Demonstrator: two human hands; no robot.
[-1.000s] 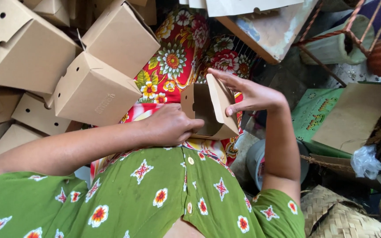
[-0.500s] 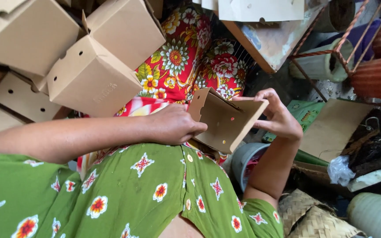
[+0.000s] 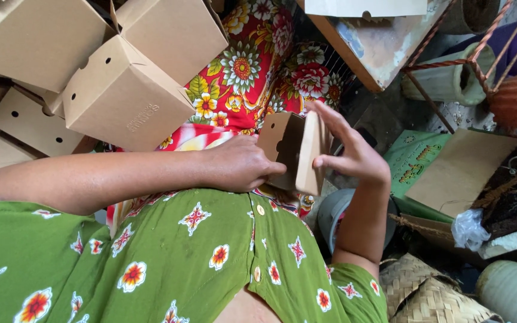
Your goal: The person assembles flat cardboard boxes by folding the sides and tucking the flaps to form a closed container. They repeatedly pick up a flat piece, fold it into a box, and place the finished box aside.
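- The left hand (image 3: 240,164) lies over the near side of a small cardboard box (image 3: 291,149); its fingers curl round the box's lower edge, so their tips are hidden behind the card.
- The right hand (image 3: 354,158) holds the box's right flap: the thumb presses on the flap's near face and the fingers (image 3: 327,119) stretch up along its far side, clamped on the card.
- The box is half folded, held in the air between both hands above the lap, in front of a red floral cloth (image 3: 240,78). Its open inside is dark and hard to make out; small punched holes show on one wall.
- The box's bottom is covered by the left hand, so I cannot tell whether it is closed.
- A pile of finished boxes (image 3: 121,96) fills the upper left, well apart from the hands; several are cut off by the picture's edge.
- A green flowered dress (image 3: 181,263) covers the lower part of the view and hides whatever lies beneath it.
- To the right, a flat sheet of cardboard (image 3: 462,170) rests on a green mat (image 3: 411,158), partly covered by dark clutter.
- A woven basket (image 3: 420,293) at the lower right and a grey round container (image 3: 327,209) behind the right forearm are only partly seen.
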